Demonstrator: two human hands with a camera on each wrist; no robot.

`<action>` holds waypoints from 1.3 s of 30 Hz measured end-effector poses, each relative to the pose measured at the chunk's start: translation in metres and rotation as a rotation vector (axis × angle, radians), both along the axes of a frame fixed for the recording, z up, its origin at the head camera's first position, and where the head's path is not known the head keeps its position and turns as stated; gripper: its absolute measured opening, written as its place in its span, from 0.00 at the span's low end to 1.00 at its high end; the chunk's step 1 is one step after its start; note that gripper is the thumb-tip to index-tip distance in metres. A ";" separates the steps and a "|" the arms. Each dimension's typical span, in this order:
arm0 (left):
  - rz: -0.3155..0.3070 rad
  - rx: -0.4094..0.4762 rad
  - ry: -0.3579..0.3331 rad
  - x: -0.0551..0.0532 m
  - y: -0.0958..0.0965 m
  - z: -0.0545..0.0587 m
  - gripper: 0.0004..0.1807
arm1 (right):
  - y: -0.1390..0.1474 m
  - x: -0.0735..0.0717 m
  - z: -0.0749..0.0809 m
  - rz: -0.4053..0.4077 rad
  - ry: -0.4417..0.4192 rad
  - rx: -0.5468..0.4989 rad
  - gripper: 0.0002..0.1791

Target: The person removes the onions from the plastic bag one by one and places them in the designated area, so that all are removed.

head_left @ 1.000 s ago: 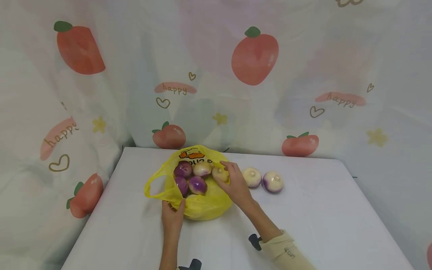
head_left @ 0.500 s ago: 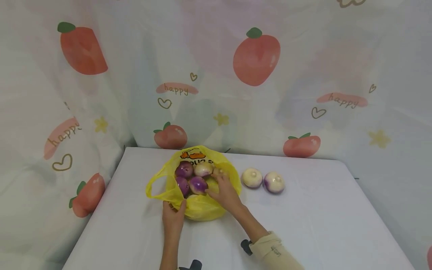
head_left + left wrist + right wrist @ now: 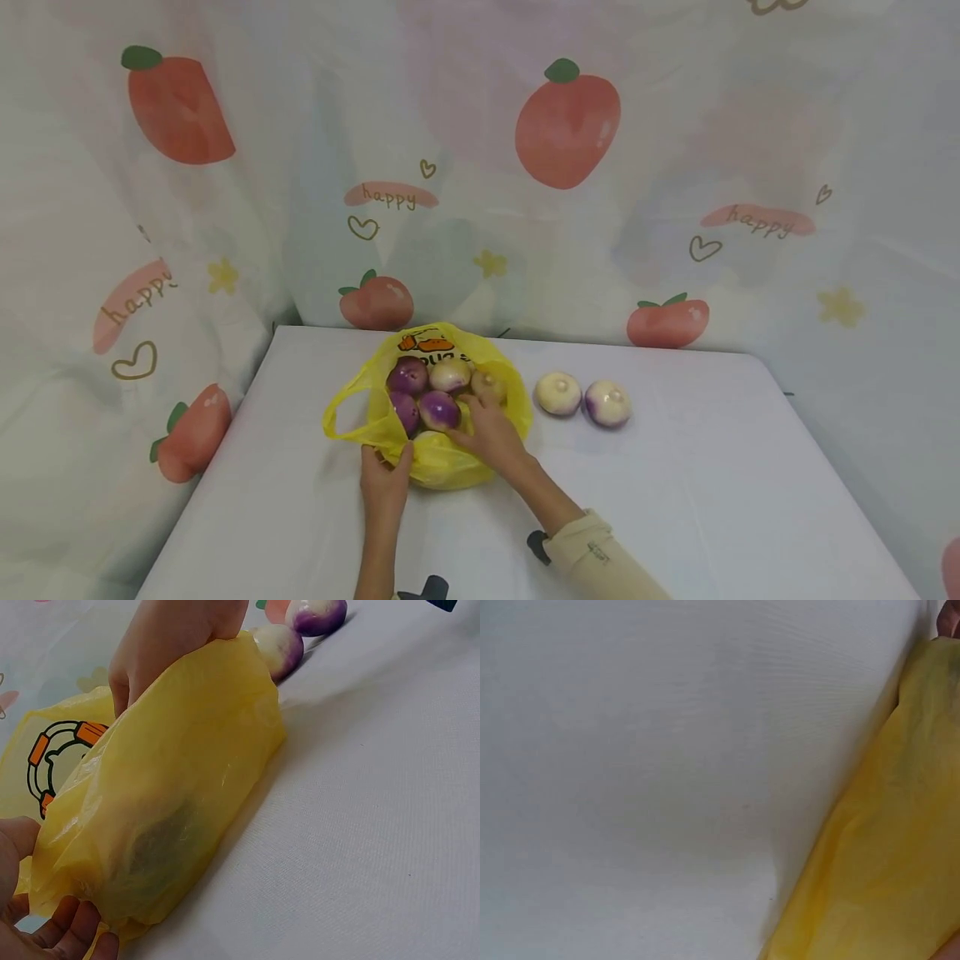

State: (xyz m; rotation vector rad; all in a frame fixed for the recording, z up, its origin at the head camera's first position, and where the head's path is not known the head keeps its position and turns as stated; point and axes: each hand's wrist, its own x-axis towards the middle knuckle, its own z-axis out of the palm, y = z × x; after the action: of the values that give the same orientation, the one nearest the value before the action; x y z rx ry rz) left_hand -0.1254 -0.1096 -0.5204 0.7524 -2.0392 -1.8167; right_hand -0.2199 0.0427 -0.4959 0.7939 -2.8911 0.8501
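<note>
A yellow plastic bag (image 3: 465, 467) lies mouth up on the table, several purple-and-white turnips (image 3: 408, 377) inside it. My left hand (image 3: 384, 483) pinches the bag's near rim between thumb and fingers; the left wrist view shows this hand (image 3: 56, 930) at the yellow film. Over the bag's right side, my right hand (image 3: 491, 437) reaches into the mouth, thumb and fingertips spread beside a purple turnip (image 3: 440, 412). A paler turnip (image 3: 489, 386) sits just beyond its fingers. In the left wrist view the bag wall hides the right hand's fingertips.
Two more turnips, a whitish one (image 3: 558, 393) and a purple-edged one (image 3: 608, 404), rest on the white table (image 3: 712, 483) right of the bag. A bag handle loop (image 3: 330, 421) spreads to the left. Behind the table hangs a fruit-print curtain (image 3: 480, 167).
The right hand has left the paler turnip at the bag's right side and moved left and nearer, beside the purple turnip. The left hand keeps its grip on the rim.
</note>
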 end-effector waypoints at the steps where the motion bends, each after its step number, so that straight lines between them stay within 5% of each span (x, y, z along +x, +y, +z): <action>1: 0.000 -0.003 0.001 0.000 0.000 0.000 0.27 | -0.002 -0.001 0.000 0.000 -0.004 0.002 0.34; 18: -0.019 0.009 0.016 -0.001 -0.001 0.002 0.28 | -0.014 -0.008 -0.004 -0.020 -0.092 -0.023 0.34; 31: -0.016 0.014 0.002 0.001 -0.002 0.002 0.29 | -0.017 -0.010 -0.007 0.057 -0.140 -0.111 0.32; 39: -0.021 0.010 -0.006 0.004 -0.003 0.002 0.29 | -0.016 -0.007 -0.005 0.016 -0.191 -0.123 0.33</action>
State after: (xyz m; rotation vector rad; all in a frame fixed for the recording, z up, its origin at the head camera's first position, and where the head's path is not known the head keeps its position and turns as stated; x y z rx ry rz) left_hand -0.1216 -0.1127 -0.5186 0.7430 -2.0504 -1.8400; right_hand -0.2273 0.0264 -0.5005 0.7644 -2.9590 1.1524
